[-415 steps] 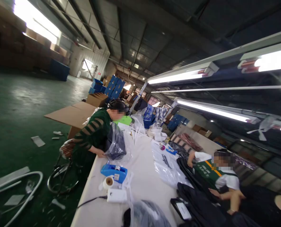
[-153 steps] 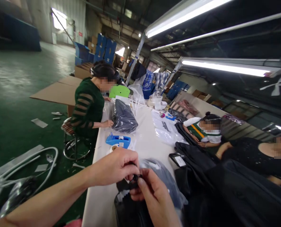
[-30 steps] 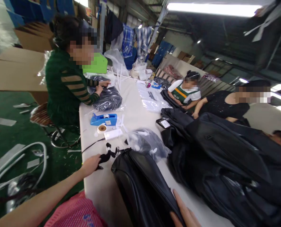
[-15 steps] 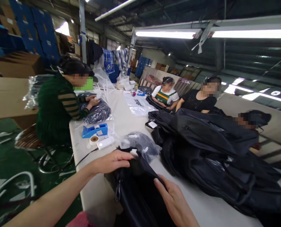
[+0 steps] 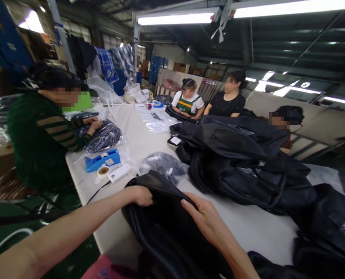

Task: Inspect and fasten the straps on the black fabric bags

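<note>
A black bag (image 5: 166, 232) stands with its mouth held apart in front of me, over the near edge of the white table (image 5: 126, 248). My left hand (image 5: 143, 196) reaches into its mouth, and the dark fabric hides the fingers. On the right side, my right hand (image 5: 203, 215) is closed on the bag's rim, the thumb inside and the fingers outside. Just beyond the bag lies a clear plastic bundle (image 5: 162, 166) with something dark in it. To the right is a large heap of black bags (image 5: 236, 166).
A blue tape dispenser (image 5: 102, 159), a tape roll (image 5: 103, 171) and a white box (image 5: 119, 173) with a black cord sit at the left edge. A co-worker (image 5: 41, 131) handles a plastic-wrapped dark bundle (image 5: 105, 133). Other people sit across the table.
My left hand has gone from the bag's edge, where something white was at its fingertips, down into the mouth. The bag's mouth is wider. My view has turned right.
</note>
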The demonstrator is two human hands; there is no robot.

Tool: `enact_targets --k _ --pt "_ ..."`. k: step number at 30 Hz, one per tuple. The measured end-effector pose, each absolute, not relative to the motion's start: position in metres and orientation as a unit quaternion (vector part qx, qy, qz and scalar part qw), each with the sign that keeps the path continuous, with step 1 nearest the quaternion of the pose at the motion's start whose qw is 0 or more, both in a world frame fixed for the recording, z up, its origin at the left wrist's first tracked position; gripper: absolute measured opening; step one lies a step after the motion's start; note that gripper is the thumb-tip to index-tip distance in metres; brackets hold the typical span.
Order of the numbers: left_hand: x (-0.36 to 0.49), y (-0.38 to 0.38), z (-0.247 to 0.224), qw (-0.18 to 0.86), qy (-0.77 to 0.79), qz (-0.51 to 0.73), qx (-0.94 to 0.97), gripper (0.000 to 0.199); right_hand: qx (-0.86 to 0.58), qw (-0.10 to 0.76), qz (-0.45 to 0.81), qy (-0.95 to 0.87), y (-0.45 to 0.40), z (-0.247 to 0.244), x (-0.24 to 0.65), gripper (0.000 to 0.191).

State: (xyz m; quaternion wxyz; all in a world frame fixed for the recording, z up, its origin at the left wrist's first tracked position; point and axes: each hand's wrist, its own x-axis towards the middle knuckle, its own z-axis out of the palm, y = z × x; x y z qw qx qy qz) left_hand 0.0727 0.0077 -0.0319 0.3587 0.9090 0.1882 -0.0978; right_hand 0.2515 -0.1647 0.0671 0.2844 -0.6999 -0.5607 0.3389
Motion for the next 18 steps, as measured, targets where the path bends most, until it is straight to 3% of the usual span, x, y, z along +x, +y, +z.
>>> enact_targets --k 5,11,14,18 --pt "0.049 0.001 0.027 0.431 0.125 -0.127 0.885 0.028 -0.751 0.205 0.296 -0.554 -0.186 0.068 0.256 0.045" --pt "0.035 -0.058 0.084 0.426 0.114 -0.13 0.888 0.017 -0.788 0.144 0.303 -0.516 -0.221 0.083 0.261 0.055" --pt "0.054 -0.1 0.086 0.4 0.082 -0.102 0.907 0.021 -0.799 0.148 0.301 -0.5 -0.235 0.081 0.265 0.052" --pt "0.098 -0.159 0.043 0.31 0.059 0.039 0.948 0.03 -0.805 0.205 0.237 -0.503 -0.269 0.066 0.263 0.049"
